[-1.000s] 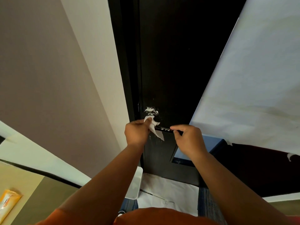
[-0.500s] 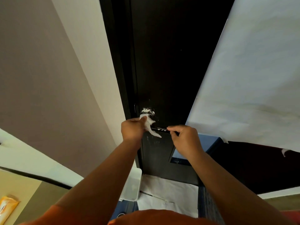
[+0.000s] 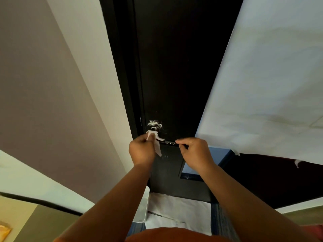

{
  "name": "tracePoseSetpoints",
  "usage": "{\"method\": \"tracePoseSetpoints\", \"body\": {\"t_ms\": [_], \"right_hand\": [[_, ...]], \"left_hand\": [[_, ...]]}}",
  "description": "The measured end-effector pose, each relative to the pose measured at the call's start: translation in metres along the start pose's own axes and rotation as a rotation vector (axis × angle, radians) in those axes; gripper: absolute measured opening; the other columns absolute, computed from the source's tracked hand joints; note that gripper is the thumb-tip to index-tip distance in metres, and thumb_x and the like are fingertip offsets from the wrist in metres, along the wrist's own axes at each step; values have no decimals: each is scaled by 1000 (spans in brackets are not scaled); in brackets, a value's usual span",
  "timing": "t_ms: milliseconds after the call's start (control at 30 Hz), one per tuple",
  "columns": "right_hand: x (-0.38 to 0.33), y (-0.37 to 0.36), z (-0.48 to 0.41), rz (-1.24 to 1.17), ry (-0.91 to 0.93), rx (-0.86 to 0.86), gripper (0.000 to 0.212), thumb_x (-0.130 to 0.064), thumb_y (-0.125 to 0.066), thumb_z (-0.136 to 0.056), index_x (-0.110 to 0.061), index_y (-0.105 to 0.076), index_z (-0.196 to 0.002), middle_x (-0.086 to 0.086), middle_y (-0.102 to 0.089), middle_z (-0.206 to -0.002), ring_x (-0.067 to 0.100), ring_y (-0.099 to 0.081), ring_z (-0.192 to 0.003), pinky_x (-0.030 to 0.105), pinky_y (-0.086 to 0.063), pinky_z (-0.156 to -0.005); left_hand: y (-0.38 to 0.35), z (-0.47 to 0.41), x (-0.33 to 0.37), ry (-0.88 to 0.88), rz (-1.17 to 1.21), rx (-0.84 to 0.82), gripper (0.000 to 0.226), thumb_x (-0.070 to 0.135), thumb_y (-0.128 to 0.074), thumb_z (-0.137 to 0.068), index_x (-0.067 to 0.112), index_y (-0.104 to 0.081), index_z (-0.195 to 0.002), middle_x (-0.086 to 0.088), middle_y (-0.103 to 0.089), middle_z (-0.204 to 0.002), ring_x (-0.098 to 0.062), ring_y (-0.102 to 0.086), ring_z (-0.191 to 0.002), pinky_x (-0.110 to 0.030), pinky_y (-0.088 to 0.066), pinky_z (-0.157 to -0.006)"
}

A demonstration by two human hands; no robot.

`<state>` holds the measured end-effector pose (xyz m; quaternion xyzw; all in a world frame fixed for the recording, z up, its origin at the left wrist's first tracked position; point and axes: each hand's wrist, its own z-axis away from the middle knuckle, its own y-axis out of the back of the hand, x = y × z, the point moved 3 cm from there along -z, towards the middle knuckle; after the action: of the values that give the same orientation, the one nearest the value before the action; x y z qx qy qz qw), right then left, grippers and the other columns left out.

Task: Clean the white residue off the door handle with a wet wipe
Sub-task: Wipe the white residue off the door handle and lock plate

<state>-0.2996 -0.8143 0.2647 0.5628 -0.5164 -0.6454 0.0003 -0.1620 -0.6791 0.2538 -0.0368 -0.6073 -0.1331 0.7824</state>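
Head view, taken from nearest to farthest: an orange garment fills the bottom edge, and from it two bare forearms reach up toward a dark door (image 3: 174,67). On the floor by the door's foot lie a sheet of white paper (image 3: 176,212) and a white box-like thing (image 3: 142,206) against the frame; what that box is I cannot tell. Farther up, the left hand (image 3: 142,151) is curled closed around a white wet wipe (image 3: 154,139), pinching it between thumb and fingers so that a loose tail hangs down below the lever. The right hand (image 3: 195,152) is also curled, its fingertips gripping the free end of the door handle (image 3: 168,142), apparently to steady it. The wipe is pressed at the inner end of the lever, just below the round base plate (image 3: 154,125) near the door's left edge. The stretch of lever showing between the two hands looks mostly dark and shiny, with some pale flecks. Farthest back, the base plate is heavily crusted with white residue (image 3: 153,122), and faint specks dot the door panel around it and just below the lever. By my reading, the job is under way but far from done: the lever seems partly cleaned, while the plate and the surrounding spatter are left to wipe.
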Motion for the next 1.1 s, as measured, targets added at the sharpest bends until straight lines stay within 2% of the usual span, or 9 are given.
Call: {"method": "tracePoseSetpoints", "body": {"t_ms": [167, 233, 333, 400, 500, 733, 933, 1000, 1100], "right_hand": [[0, 0, -1, -14, 0, 9, 21, -11, -69, -94, -21, -78, -110, -2, -76, -111, 5, -68, -97, -6, -39, -82], [-1, 0, 1, -23, -11, 6, 22, -11, -68, -95, -21, -78, -112, -3, -75, -113, 2, -66, -97, -6, -39, -82], [0, 1, 2, -19, -13, -4, 23, -10, -68, -95, -21, -77, -113, -4, -74, -115, -1, -63, -100, -7, -38, -83], [1, 1, 2, -23, -12, -2, 23, -10, -68, -95, -22, -78, -112, -4, -75, -115, 0, -65, -99, -6, -39, -82], [1, 1, 1, -17, -18, -4, 22, -11, -68, -95, -22, -78, -111, -4, -75, -113, 2, -66, -94, -5, -41, -80], [1, 0, 0, -8, -7, -19, 22, -12, -69, -94, -22, -78, -111, -3, -75, -113, 9, -70, -98, -3, -43, -80], [0, 0, 0, -12, 8, -10, 22, -11, -70, -93, -21, -78, -111, -3, -75, -111, 5, -68, -93, -2, -44, -80], [1, 0, 1, -20, 11, -5, 22, -11, -70, -93, -21, -78, -111, -3, -75, -111, 5, -68, -94, -1, -44, -82], [0, -1, 1, -17, 11, -6, 22, -12, -70, -94, -22, -78, -111, -4, -75, -113, 8, -69, -99, 3, -44, -87]], "left_hand": [[-2, -16, -3, 237, 276, -38, 10, 20, -75, -92, 11, -77, -86, -9, -78, -88, -26, -75, -85, -36, -61, -84], [-6, -24, 5, 283, 222, -61, 13, 15, -70, -92, 9, -74, -81, -11, -75, -82, -30, -73, -83, -38, -60, -81], [-9, -14, 3, 125, 82, -39, 17, 14, -63, -97, 15, -79, -90, -3, -73, -83, -25, -68, -83, -32, -54, -77], [-4, 4, -6, 9, 64, 5, 17, 20, -65, -99, 19, -78, -110, 6, -74, -96, -16, -68, -93, -29, -52, -88], [1, 8, -12, -10, 112, 80, 12, 23, -75, -93, 18, -76, -104, 5, -75, -92, -15, -71, -90, -31, -57, -91], [-17, -13, 11, 53, 131, 81, 4, 19, -74, -89, 15, -74, -87, -2, -73, -80, -13, -69, -65, -19, -52, -50], [-14, -4, 2, 519, 635, -12, 12, 15, -73, -93, 5, -69, -97, -13, -74, -92, -29, -73, -84, -36, -58, -68], [-15, -12, 1, 443, 548, -5, 11, 14, -76, -90, 6, -71, -97, -12, -75, -92, -29, -74, -85, -37, -60, -72], [-15, -21, 11, 4, 75, 36, 5, 21, -75, -90, 17, -74, -89, -1, -73, -84, -23, -73, -84, -25, -55, -70]]}}
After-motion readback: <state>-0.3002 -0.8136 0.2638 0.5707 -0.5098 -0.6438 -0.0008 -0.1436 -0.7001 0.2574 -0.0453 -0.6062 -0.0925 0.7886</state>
